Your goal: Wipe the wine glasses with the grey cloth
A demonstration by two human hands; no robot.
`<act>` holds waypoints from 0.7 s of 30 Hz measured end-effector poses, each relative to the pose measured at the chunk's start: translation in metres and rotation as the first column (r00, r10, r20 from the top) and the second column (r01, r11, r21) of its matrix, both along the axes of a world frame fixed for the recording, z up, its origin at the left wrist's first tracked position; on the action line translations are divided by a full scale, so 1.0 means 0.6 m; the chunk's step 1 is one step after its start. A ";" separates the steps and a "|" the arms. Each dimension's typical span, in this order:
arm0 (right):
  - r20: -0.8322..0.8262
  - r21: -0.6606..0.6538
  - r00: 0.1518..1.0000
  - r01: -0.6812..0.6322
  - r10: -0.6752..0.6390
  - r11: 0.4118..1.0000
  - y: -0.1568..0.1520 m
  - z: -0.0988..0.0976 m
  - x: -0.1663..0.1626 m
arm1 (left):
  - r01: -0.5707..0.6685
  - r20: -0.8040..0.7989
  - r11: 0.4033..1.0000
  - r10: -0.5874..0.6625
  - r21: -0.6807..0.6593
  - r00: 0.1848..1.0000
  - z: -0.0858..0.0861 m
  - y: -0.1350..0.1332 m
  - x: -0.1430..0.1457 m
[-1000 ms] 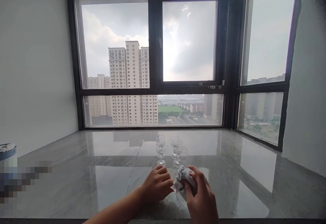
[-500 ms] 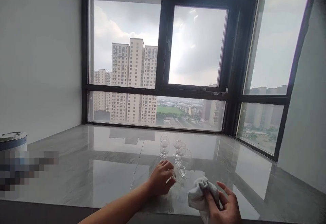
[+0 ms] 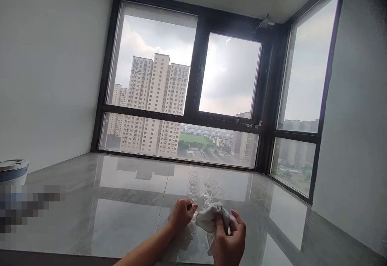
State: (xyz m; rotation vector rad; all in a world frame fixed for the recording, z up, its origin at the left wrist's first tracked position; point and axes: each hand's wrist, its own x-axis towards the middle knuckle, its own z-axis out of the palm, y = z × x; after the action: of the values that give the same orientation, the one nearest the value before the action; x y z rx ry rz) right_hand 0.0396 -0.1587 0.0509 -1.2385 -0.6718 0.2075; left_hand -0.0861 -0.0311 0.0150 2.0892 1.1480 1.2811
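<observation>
My left hand [image 3: 182,213] is closed, thumb and fingers pinched on a clear stemmed glass [image 3: 194,216]. Only a small part of that glass shows between my fingers and the cloth. A crumpled whitish cloth [image 3: 210,218] is gripped in my right hand [image 3: 231,237], close to the held glass; some right fingers stick out past the cloth. Just beyond my hands, several clear stemmed glasses [image 3: 193,188] stand upright on the glossy grey ledge [image 3: 130,217]. The cloth partly covers the nearest one on the right [image 3: 217,193].
A white bucket with a blue band [image 3: 13,173] stands at the far left, partly blurred out. Dark-framed windows [image 3: 190,116] rise behind the ledge, with tall buildings outside. A pale wall [image 3: 353,137] borders the right side.
My right hand has brought the cloth leftward to the held glass, which was lying tilted in my left hand. The view has tilted, and the left hand sits slightly further left and lower.
</observation>
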 end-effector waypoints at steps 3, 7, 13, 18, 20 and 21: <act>-0.135 -0.006 0.971 0.197 -0.196 0.980 -0.004 -0.050 0.044 | -0.071 -0.078 0.997 0.071 0.002 0.994 -0.004 0.009 0.004; -0.134 -0.072 0.952 0.269 -0.277 0.960 -0.019 -0.087 0.098 | -0.059 -0.171 0.998 0.052 -0.036 0.984 -0.005 0.009 0.006; 0.125 -0.177 0.987 0.124 -0.103 0.976 -0.019 -0.090 0.098 | -0.001 -0.258 0.999 -0.012 -0.049 0.966 -0.006 0.007 0.007; 0.229 -0.202 0.973 0.073 -0.026 0.977 0.007 -0.115 0.093 | 0.002 -0.329 0.998 -0.021 -0.058 0.944 -0.013 0.013 -0.004; 0.235 -0.188 0.972 0.062 -0.017 0.980 0.011 -0.125 0.097 | -0.061 -0.402 0.997 0.034 -0.054 0.915 -0.012 0.023 -0.031; 0.232 -0.183 0.973 0.060 -0.016 0.981 0.011 -0.128 0.098 | -0.111 -0.446 0.993 0.078 -0.050 0.892 -0.009 0.030 -0.052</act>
State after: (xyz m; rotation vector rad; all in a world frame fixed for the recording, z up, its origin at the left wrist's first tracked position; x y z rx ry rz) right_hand 0.0985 -0.1518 -0.0260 -1.4715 -0.8417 0.0976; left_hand -0.1172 -0.0130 0.0094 2.3646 1.4763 0.7965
